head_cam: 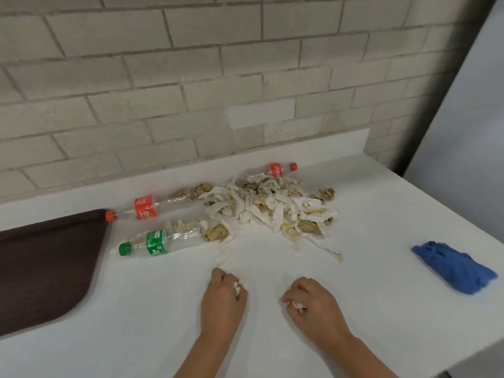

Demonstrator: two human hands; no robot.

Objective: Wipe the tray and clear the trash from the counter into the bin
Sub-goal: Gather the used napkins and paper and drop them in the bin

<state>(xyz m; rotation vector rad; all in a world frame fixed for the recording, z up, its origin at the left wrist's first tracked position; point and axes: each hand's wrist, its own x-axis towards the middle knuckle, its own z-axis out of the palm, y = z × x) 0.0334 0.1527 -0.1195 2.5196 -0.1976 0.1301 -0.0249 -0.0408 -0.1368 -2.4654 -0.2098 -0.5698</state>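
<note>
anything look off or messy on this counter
Yes: a green-capped bottle and two red-capped bottles lie on their sides beside a sprawling heap of stained tissue strips on the counter. No liquid spill shows.

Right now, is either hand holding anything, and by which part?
Both are. The left hand grips a small tissue wad, the right hand a second tissue wad; each wad is balled whole inside curled fingers, only a bit poking out.
</note>
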